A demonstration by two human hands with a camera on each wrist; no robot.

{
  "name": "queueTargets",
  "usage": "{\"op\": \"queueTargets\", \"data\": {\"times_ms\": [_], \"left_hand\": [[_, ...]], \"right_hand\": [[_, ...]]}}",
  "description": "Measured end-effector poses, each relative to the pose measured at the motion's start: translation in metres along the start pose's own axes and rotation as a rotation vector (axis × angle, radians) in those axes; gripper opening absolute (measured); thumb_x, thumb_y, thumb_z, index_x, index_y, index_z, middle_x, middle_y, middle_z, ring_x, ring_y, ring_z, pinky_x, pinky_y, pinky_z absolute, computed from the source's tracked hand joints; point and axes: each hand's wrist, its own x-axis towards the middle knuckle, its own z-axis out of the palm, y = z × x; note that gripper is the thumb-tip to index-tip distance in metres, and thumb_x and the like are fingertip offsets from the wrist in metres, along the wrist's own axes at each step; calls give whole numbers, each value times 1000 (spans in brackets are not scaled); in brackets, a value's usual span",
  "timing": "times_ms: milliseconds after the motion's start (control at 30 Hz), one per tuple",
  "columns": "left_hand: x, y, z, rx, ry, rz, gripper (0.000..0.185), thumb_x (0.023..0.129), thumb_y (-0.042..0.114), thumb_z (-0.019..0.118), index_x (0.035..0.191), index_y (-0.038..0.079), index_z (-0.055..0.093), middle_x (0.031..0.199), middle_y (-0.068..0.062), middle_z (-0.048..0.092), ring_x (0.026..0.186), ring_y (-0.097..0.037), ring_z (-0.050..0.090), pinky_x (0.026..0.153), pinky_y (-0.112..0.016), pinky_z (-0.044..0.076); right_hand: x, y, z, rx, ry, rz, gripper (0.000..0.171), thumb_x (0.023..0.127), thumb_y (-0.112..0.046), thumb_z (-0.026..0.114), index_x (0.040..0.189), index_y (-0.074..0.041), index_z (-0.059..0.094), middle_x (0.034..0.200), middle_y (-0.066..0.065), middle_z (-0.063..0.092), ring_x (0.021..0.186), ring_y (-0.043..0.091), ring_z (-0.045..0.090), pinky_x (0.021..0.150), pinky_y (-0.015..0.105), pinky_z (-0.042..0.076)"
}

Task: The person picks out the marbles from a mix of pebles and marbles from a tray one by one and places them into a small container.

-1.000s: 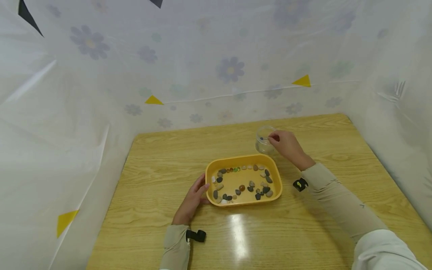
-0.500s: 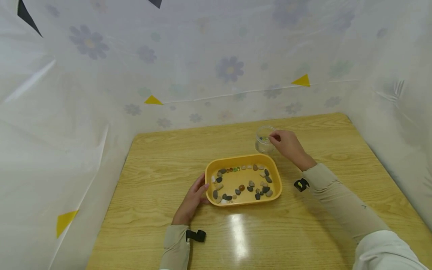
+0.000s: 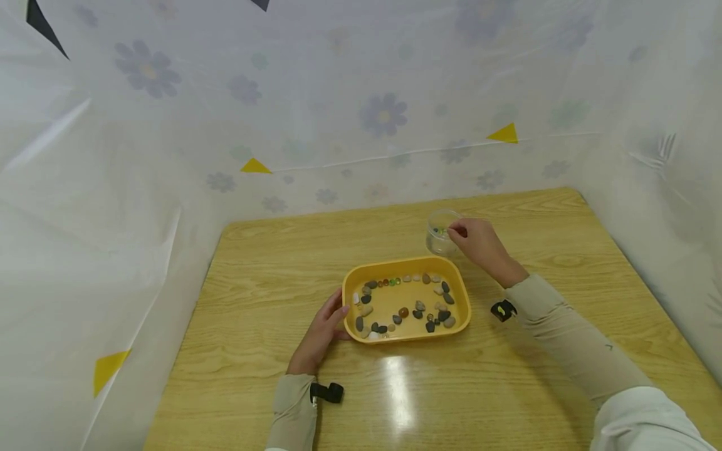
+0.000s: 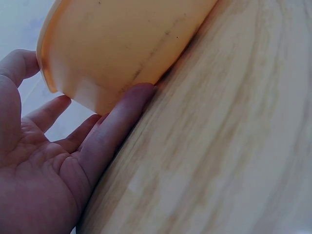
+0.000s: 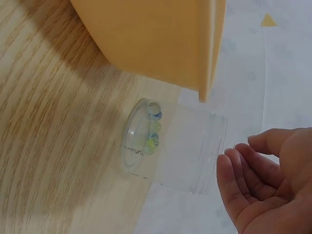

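Note:
My left hand (image 3: 321, 329) holds the left end of the yellow tray (image 3: 407, 338), thumb over the rim and fingers along the outer wall. In the left wrist view the fingertips (image 4: 141, 92) touch that wall low down by the table. Inside the tray lie pebbles (image 3: 444, 316) and coloured marbles (image 3: 386, 282) in a loose outline. Behind the tray stands a clear jar (image 3: 442, 247) with several blue, clear and yellow-green marbles (image 5: 153, 141) at its bottom. My right hand (image 3: 479, 241) hovers at the jar's mouth, fingers loosely bent, thumb apart, with nothing visible between them.
Everything stands on a wood-grain table (image 3: 271, 269). White flower-patterned sheeting (image 3: 316, 94) surrounds it at the back and both sides. The jar is close behind the tray's right back corner.
Yellow-green marbles have come into sight in the jar, beside the blue one seen before. The right hand has stayed at the jar's mouth; the left hand and tray have kept their place.

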Motion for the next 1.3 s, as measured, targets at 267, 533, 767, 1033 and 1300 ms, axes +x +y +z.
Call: {"op": "queueTargets", "data": {"times_ms": [267, 533, 767, 1033, 1300], "left_hand": [[-1, 2, 1, -9, 11, -8, 55, 95, 33, 53, 145, 27, 32, 144, -5, 35, 117, -31, 48, 69, -43, 56], [0, 2, 1, -15, 7, -7, 53, 96, 32, 52, 145, 28, 31, 144, -4, 35, 118, -30, 47, 70, -43, 55], [1, 1, 2, -12, -5, -2, 56, 95, 34, 52, 146, 25, 29, 145, -7, 33, 118, -31, 47, 70, -43, 55], [2, 0, 2, -6, 11, -10, 56, 95, 35, 53, 145, 27, 31, 144, -5, 36, 117, -30, 48, 69, -42, 56], [1, 0, 2, -9, 0, 2, 59, 94, 36, 54, 146, 25, 29, 145, -6, 33, 118, -30, 47, 69, -43, 56]], "right_hand": [[-3, -12, 3, 6, -54, -35, 21, 95, -17, 53, 101, -2, 67, 87, 8, 64, 72, 19, 57, 63, 37, 50], [-7, -28, 13, 33, -128, -61, 23, 95, -18, 55, 105, -2, 67, 92, 8, 63, 79, 19, 59, 68, 38, 52], [-10, -39, 27, 0, -165, -95, 19, 93, -16, 58, 101, -2, 68, 88, 5, 63, 79, 19, 58, 69, 36, 52], [-16, -57, 39, 9, -289, -85, 22, 91, -12, 58, 107, 1, 67, 98, 10, 66, 86, 20, 61, 74, 37, 53], [-20, -66, 56, -27, -372, -93, 25, 91, -12, 59, 110, 3, 66, 102, 12, 64, 90, 23, 61, 78, 36, 52]]}}
